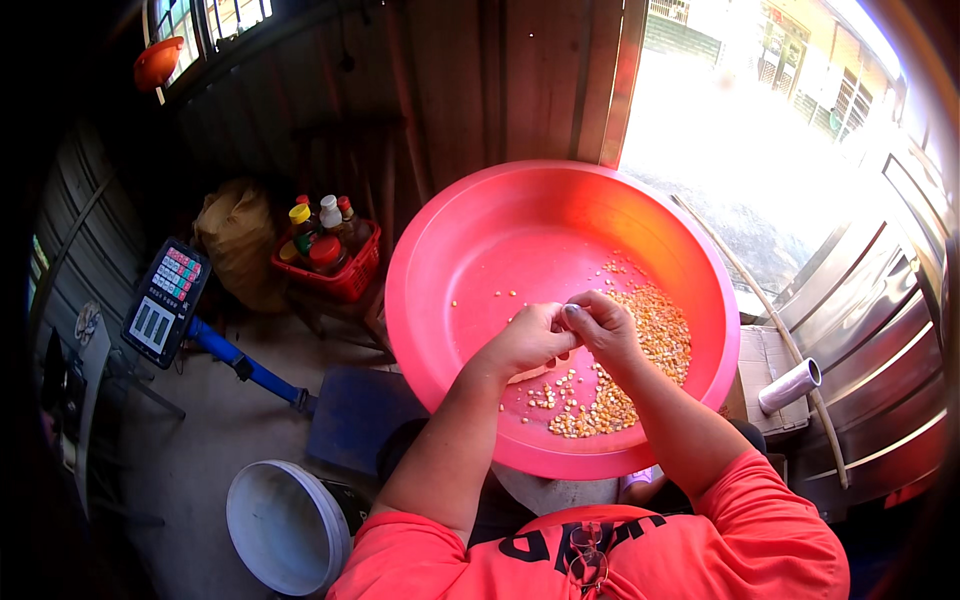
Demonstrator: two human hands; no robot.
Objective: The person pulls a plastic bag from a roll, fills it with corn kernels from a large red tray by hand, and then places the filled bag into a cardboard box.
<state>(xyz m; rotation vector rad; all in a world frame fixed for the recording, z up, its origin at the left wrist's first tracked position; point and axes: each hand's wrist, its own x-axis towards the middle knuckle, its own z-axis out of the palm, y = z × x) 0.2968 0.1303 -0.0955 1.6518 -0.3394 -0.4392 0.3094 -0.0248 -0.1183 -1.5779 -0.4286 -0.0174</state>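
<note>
Over a wide pinkish-red plastic basin [470,250], my left hand [532,340] and my right hand [605,328] meet with their fingertips pinched together. Whatever is between the fingers is too small and covered to make out. Loose corn kernels [655,330], yellow and orange, are heaped along the basin's right side, just beyond and beneath my right hand. A thinner scatter of kernels [550,395] lies on the basin floor below my wrists, and a few single ones dot the left part.
A white bucket [285,525] stands at lower left, near a blue-posted scale with a keypad display [166,302]. Bottles fill a red basket [352,277] beside a brown sack [240,240]. On the right, a long stick [765,300] leans by a clear-wrapped roll [790,386] on cardboard.
</note>
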